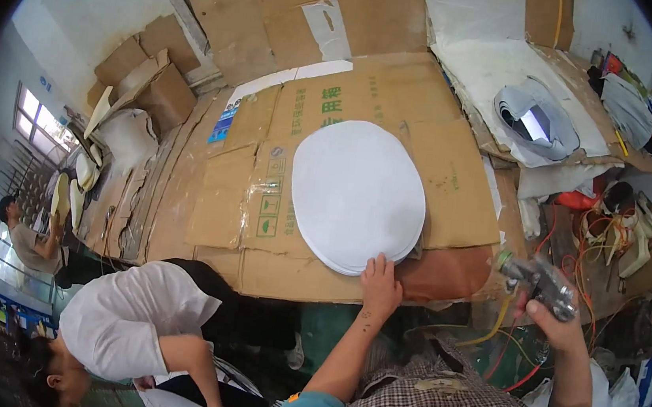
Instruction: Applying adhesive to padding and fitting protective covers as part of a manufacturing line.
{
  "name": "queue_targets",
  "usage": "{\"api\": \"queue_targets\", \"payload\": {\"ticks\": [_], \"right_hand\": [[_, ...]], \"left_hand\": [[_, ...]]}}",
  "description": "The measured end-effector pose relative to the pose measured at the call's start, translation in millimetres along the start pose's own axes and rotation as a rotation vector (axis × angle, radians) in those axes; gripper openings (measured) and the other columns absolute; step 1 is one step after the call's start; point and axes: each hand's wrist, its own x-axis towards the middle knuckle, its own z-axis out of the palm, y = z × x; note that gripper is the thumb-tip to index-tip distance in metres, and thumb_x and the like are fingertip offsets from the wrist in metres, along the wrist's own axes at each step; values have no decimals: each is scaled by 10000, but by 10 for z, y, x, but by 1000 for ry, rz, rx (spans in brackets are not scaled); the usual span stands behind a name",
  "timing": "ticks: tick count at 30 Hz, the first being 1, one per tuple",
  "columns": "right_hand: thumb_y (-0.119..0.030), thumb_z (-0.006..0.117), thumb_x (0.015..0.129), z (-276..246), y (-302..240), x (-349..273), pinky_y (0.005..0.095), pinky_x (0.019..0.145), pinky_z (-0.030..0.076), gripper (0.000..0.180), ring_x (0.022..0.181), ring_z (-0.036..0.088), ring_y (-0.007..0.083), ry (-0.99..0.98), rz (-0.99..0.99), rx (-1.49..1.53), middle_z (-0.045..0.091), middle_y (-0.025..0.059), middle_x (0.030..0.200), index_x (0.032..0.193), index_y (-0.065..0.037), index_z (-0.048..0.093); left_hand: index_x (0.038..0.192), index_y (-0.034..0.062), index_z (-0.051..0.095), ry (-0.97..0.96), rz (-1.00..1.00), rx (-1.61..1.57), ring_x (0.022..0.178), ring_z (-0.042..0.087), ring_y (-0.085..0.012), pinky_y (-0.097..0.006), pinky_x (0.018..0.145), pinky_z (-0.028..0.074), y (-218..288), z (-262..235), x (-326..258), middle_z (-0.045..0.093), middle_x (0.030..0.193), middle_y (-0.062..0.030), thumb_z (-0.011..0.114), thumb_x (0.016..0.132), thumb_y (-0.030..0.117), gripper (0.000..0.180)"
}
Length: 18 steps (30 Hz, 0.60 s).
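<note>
A stack of white oval sheets (357, 195) lies flat on the cardboard-covered table (456, 177), and the left hand (381, 285) presses fingers-down on the stack's near edge, seemingly to steady it. Right of the stack, off the table's edge, the right hand (556, 323) is clamped around a spray gun (536, 280) whose nozzle points toward the sheets, its hose (495, 329) trailing below.

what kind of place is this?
Likely a small workshop. A bench covered in flattened cardboard carries a stack of white oval sheets under the left hand; the right hand holds a spray gun near tangled hoses.
</note>
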Motion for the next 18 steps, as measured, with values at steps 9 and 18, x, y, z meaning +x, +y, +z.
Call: {"api": "queue_targets", "payload": {"ticks": [9,18], "right_hand": [[-165,709,737,-156,4,-186,276,639,507,600,706,575,156,-55,98,-33,581,92,820,1241,28,447],[-168,708,741,-318,-86,-245,284,629,500,590,692,572,147,79,69,-170,582,88,842,1232,24,444]], "left_hand": [[1146,26,500,-14,-24,-19,1163,378,-385,-509,916,337,-20,11,19,433,1270,-190,656,667,152,520],[1126,22,507,-6,-28,-33,1168,371,-388,-513,905,337,-24,16,-5,418,1282,-195,659,664,146,502]]}}
